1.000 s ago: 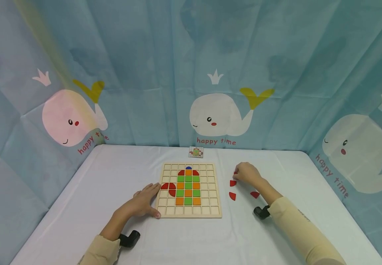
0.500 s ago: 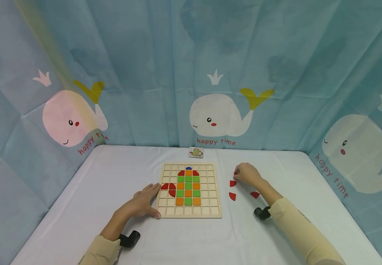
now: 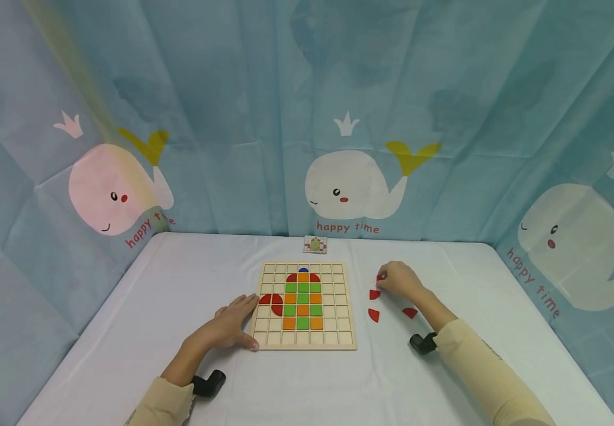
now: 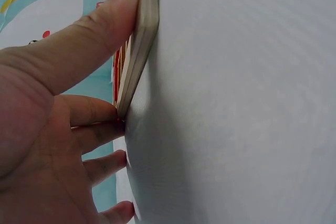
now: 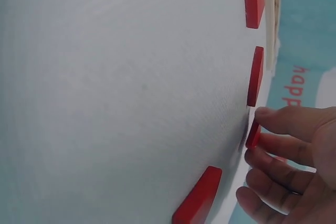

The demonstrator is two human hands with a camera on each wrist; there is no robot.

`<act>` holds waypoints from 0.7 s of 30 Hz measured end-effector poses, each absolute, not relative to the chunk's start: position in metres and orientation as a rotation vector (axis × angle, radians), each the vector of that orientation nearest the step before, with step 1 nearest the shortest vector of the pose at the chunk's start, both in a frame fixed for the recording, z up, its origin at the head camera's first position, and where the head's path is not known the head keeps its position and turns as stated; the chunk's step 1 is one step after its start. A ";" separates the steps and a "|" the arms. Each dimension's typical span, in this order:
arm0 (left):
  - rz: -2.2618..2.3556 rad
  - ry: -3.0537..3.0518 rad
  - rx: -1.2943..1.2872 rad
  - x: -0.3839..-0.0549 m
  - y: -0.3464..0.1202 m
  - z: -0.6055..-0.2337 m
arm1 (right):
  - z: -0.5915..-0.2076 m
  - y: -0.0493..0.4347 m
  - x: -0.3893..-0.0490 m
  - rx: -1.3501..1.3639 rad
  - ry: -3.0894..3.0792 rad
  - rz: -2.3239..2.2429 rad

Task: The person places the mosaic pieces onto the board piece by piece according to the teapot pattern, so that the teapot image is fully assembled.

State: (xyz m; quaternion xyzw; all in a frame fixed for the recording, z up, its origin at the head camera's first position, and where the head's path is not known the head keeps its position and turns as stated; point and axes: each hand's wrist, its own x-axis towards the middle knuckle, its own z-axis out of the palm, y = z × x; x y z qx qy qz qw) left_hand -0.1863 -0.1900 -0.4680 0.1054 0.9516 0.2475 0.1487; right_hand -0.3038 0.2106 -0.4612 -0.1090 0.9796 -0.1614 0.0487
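Observation:
A wooden grid board (image 3: 338,338) holds green and orange squares (image 3: 303,299), red quarter-round pieces (image 3: 277,310) and a blue piece (image 3: 304,270). Against its left side lies my left hand (image 3: 228,324), fingers spread and fairly straight, thumb on the near left corner. In the left wrist view the thumb (image 4: 100,30) touches the board's edge (image 4: 140,51). To the right of the board, my right hand (image 3: 399,279) pinches a red quarter-round piece (image 5: 253,134) between thumb and fingers, close to the tabletop. Other red pieces lie near that hand, including one (image 3: 373,294) just below it.
Two more loose red pieces, one to the left (image 3: 373,315) and one to the right (image 3: 410,313), lie on the white-covered table (image 3: 307,390). A small pattern card (image 3: 315,245) sits behind the board. A blue whale-print curtain (image 3: 232,118) surrounds the back and sides.

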 end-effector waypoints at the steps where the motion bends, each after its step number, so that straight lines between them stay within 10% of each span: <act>1: 0.710 2.735 0.305 -0.186 -0.190 -0.468 | -0.461 0.211 -0.303 -0.336 2.989 -0.499; 21: 0.714 2.737 0.274 -0.187 -0.189 -0.470 | -0.450 0.198 -0.308 -0.393 2.996 -0.574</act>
